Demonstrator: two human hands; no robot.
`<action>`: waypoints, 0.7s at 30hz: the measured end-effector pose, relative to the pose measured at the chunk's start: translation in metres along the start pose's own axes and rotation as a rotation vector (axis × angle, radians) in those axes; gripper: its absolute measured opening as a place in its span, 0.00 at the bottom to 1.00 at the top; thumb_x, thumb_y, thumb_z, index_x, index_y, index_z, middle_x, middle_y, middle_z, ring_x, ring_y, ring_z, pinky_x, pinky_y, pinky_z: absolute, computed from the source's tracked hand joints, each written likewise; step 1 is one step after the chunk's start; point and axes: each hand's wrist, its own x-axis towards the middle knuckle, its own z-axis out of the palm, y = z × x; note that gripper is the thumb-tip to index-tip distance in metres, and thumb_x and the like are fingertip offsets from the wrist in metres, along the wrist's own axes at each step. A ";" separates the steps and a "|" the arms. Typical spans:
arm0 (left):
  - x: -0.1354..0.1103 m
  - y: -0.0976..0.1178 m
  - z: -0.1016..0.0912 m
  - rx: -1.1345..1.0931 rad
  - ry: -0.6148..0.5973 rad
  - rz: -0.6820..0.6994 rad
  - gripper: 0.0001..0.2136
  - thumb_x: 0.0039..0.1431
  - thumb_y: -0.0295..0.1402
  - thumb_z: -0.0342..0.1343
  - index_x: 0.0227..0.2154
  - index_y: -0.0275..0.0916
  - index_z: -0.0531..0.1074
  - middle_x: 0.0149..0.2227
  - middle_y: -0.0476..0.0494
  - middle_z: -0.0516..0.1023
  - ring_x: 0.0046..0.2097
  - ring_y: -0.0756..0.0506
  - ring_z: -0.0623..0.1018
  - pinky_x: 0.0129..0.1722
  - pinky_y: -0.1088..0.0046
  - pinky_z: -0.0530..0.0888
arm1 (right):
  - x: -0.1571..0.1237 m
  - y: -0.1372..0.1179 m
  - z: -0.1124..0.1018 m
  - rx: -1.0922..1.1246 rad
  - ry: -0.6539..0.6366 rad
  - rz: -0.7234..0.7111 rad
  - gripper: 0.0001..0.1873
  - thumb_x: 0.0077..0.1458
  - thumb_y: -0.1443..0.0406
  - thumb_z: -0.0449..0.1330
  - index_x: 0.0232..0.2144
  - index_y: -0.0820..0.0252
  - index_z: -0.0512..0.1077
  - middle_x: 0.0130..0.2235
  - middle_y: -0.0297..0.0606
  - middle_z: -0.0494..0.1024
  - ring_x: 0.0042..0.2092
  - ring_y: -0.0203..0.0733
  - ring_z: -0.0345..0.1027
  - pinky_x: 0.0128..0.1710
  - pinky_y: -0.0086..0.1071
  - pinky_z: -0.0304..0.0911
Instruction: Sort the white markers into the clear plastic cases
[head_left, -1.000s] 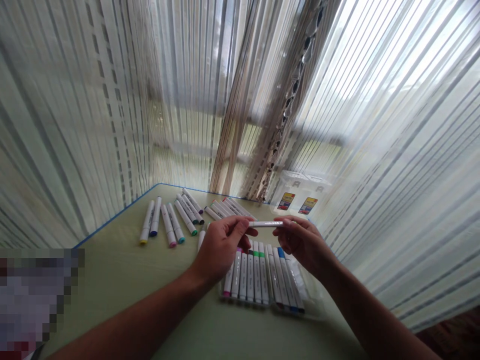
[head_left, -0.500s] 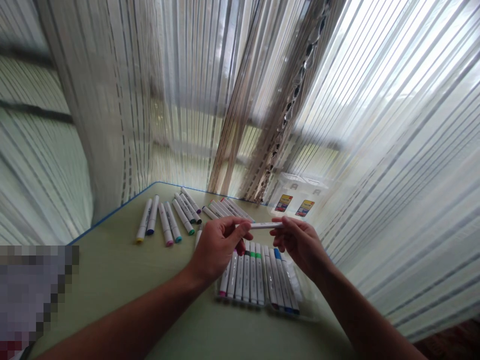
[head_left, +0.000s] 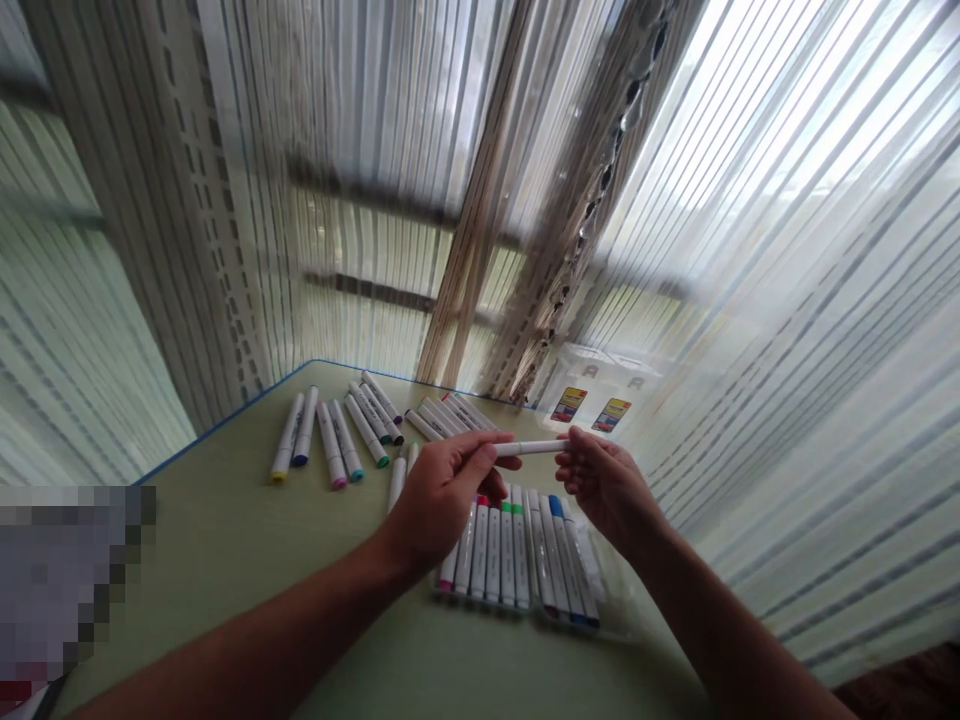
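Note:
A white marker [head_left: 536, 448] is held level between both hands, above the table. My left hand [head_left: 450, 485] pinches its left end between thumb and fingers. The right end is gripped by the fingertips of my right hand [head_left: 607, 475]. Below the hands, a clear case [head_left: 487, 604] holds a row of white markers [head_left: 501, 560], some with pink, red, green or blue ends. Part of that row is hidden behind my left hand.
Loose markers lie in groups at the back left, among them a yellow-ended marker [head_left: 288, 440]. A clear plastic box [head_left: 592, 375] with two labels stands at the back right against the striped curtain [head_left: 787, 300]. The green table [head_left: 225, 560] has a blue edge.
My right hand has shifted slightly right and more of the marker shows between the hands. A red marker end in the case has come into view. The camera view has tilted slightly.

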 end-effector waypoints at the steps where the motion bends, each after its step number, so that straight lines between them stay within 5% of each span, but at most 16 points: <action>1: 0.000 0.000 0.000 -0.018 -0.014 -0.001 0.16 0.62 0.32 0.52 0.47 0.26 0.73 0.32 0.38 0.79 0.27 0.51 0.75 0.29 0.74 0.73 | 0.000 0.000 0.000 0.009 0.004 0.010 0.14 0.43 0.61 0.72 0.28 0.66 0.76 0.21 0.37 0.79 0.19 0.33 0.73 0.14 0.17 0.65; 14: -0.005 0.006 0.001 -0.063 -0.093 0.020 0.18 0.54 0.30 0.62 0.48 0.28 0.75 0.29 0.42 0.80 0.26 0.53 0.73 0.30 0.75 0.74 | 0.000 -0.002 -0.002 0.058 -0.014 0.076 0.12 0.45 0.62 0.72 0.28 0.66 0.77 0.21 0.36 0.78 0.20 0.32 0.73 0.16 0.16 0.67; 21: -0.002 0.004 0.000 -0.103 -0.054 -0.040 0.17 0.56 0.36 0.60 0.44 0.26 0.77 0.31 0.36 0.81 0.23 0.52 0.73 0.24 0.74 0.72 | -0.001 -0.002 0.000 0.035 -0.046 0.057 0.14 0.43 0.61 0.72 0.28 0.67 0.77 0.21 0.37 0.78 0.20 0.33 0.73 0.16 0.17 0.67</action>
